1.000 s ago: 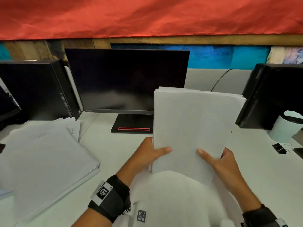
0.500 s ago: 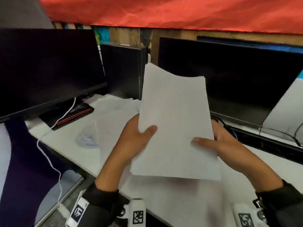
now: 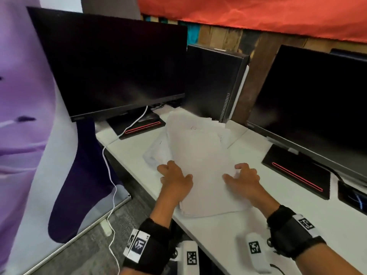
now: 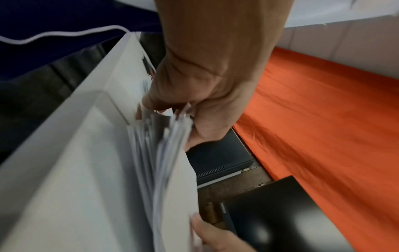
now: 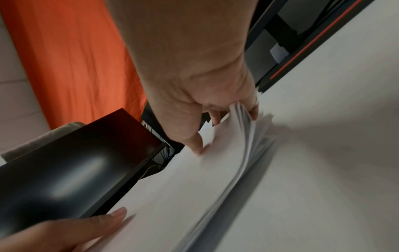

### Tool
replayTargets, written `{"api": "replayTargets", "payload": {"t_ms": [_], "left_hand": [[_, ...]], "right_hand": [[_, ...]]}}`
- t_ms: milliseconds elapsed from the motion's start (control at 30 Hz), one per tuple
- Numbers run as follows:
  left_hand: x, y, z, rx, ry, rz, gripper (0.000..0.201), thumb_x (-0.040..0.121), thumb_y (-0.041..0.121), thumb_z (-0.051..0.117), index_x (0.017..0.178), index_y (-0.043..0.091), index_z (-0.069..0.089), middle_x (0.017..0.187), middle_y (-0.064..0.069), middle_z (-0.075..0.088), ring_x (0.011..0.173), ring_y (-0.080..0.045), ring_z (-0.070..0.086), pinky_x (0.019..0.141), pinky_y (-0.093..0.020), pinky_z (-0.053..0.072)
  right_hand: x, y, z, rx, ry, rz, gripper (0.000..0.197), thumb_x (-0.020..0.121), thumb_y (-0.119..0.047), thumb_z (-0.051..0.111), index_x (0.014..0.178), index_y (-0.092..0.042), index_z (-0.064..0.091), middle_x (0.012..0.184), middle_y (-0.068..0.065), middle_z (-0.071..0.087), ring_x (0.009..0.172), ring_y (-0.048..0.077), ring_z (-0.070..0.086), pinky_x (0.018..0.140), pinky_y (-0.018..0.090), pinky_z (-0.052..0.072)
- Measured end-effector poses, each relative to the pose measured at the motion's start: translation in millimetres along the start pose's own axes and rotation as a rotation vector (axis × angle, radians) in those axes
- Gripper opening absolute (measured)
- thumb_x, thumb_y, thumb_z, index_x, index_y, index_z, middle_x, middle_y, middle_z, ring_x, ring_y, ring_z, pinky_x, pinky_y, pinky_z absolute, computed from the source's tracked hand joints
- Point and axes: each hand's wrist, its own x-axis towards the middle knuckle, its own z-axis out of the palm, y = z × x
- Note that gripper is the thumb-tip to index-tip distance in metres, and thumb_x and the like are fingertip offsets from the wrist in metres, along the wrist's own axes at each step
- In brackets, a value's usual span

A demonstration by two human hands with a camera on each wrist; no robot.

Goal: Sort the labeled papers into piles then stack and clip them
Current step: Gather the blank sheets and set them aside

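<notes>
A thick stack of white papers [image 3: 202, 165] lies on the white desk [image 3: 248, 147], on top of a looser pile whose corners [image 3: 156, 151] stick out at the left and far end. My left hand [image 3: 174, 175] grips the stack's left edge, and the left wrist view shows its fingers [image 4: 164, 109] curled into the fanned sheets [image 4: 168, 170]. My right hand [image 3: 242, 175] holds the right edge with the thumb on top. In the right wrist view its fingers [image 5: 252, 109] curl round a few lifted sheets [image 5: 241, 136].
A dark monitor [image 3: 111, 62] stands at the back left, a black computer tower [image 3: 214, 82] behind the papers, and a second monitor [image 3: 309, 100] at the right. Their stands [image 3: 143, 126] [image 3: 297, 175] flank the pile. A white cable [image 3: 111, 175] hangs off the desk's left edge.
The view has swung left across the desk. The stack, held upright in both hands before, now lies flat on the pile on the desk, with both hands at its side edges.
</notes>
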Motion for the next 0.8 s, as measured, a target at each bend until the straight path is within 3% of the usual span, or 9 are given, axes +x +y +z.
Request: {"api": "replayTargets", "payload": {"t_ms": [133, 233, 267, 333, 433, 567, 667, 733, 800], "left_hand": [[5, -8, 3, -0.221, 0.009, -0.035, 0.067, 0.1, 0.022, 0.068, 0.145, 0.014, 0.019, 0.144, -0.01, 0.022, 0.111, -0.021, 0.046, 0.093, -0.025, 0.043], [7, -13, 5, -0.344, 0.013, -0.053, 0.08, 0.098, 0.02, 0.071, 0.15, 0.011, 0.012, 0.144, -0.009, 0.04, 0.117, -0.021, 0.05, 0.099, -0.028, 0.047], [7, -15, 4, -0.375, 0.003, -0.056, 0.083, 0.096, 0.021, 0.074, 0.152, 0.009, 0.014, 0.142, -0.008, 0.048, 0.12, -0.021, 0.054, 0.103, -0.032, 0.049], [8, -18, 1, -0.399, -0.014, -0.047, 0.077, 0.089, 0.028, 0.083, 0.147, 0.007, 0.037, 0.134, -0.005, 0.062, 0.119, -0.022, 0.063, 0.105, -0.04, 0.055], [0, -16, -7, -0.403, -0.055, 0.068, 0.042, 0.086, 0.024, 0.086, 0.124, 0.019, 0.069, 0.113, 0.002, 0.078, 0.102, -0.015, 0.075, 0.093, -0.038, 0.062], [-23, 4, -18, -0.422, -0.202, 0.274, 0.039, 0.093, 0.01, 0.078, 0.127, 0.026, 0.068, 0.115, 0.007, 0.079, 0.104, -0.011, 0.076, 0.086, -0.027, 0.062], [-44, 27, -22, -0.411, -0.307, 0.397, 0.043, 0.095, 0.007, 0.075, 0.132, 0.027, 0.066, 0.122, 0.006, 0.077, 0.113, -0.015, 0.074, 0.094, -0.033, 0.06], [-60, 42, -16, -0.437, -0.37, 0.422, 0.043, 0.094, 0.009, 0.076, 0.133, 0.027, 0.065, 0.124, 0.004, 0.077, 0.116, -0.017, 0.073, 0.1, -0.039, 0.058], [-81, 58, 3, -0.434, -0.456, 0.444, 0.045, 0.092, 0.02, 0.078, 0.134, 0.029, 0.064, 0.126, 0.006, 0.076, 0.119, -0.015, 0.071, 0.104, -0.04, 0.054]], "right_hand": [[0, -3, 0, 0.189, -0.097, 0.049, 0.088, 0.095, -0.055, 0.069, 0.162, -0.021, 0.023, 0.159, 0.006, 0.042, 0.136, 0.031, 0.053, 0.11, 0.042, 0.047], [-3, 1, -3, 0.162, -0.105, 0.056, 0.074, 0.095, -0.056, 0.068, 0.151, -0.015, 0.044, 0.145, 0.002, 0.058, 0.126, 0.027, 0.062, 0.106, 0.038, 0.049], [-2, 5, -3, 0.17, -0.106, 0.043, 0.062, 0.094, -0.055, 0.069, 0.139, -0.014, 0.056, 0.131, 0.0, 0.067, 0.115, 0.025, 0.067, 0.105, 0.041, 0.053], [-4, 13, -3, 0.228, -0.12, 0.005, 0.041, 0.096, -0.048, 0.071, 0.121, -0.016, 0.066, 0.11, 0.0, 0.076, 0.1, 0.023, 0.074, 0.1, 0.046, 0.059], [-14, 22, -6, 0.392, -0.168, -0.012, 0.025, 0.099, -0.031, 0.073, 0.116, -0.014, 0.066, 0.109, 0.005, 0.079, 0.099, 0.027, 0.077, 0.098, 0.049, 0.061], [-41, 46, -21, 0.533, -0.203, -0.075, 0.036, 0.097, -0.03, 0.077, 0.128, -0.016, 0.064, 0.117, 0.001, 0.08, 0.106, 0.024, 0.077, 0.1, 0.051, 0.06], [-78, 68, -59, 0.666, -0.253, -0.161, 0.041, 0.098, -0.018, 0.073, 0.137, -0.016, 0.062, 0.127, 0.001, 0.077, 0.117, 0.023, 0.074, 0.106, 0.047, 0.056], [-104, 79, -92, 0.751, -0.163, -0.234, 0.049, 0.094, -0.016, 0.074, 0.14, -0.02, 0.06, 0.131, -0.001, 0.075, 0.121, 0.02, 0.072, 0.106, 0.041, 0.057], [-127, 87, -122, 0.807, 0.049, -0.299, 0.058, 0.086, -0.019, 0.078, 0.141, -0.024, 0.06, 0.131, -0.005, 0.075, 0.121, 0.014, 0.071, 0.103, 0.037, 0.056]]}}
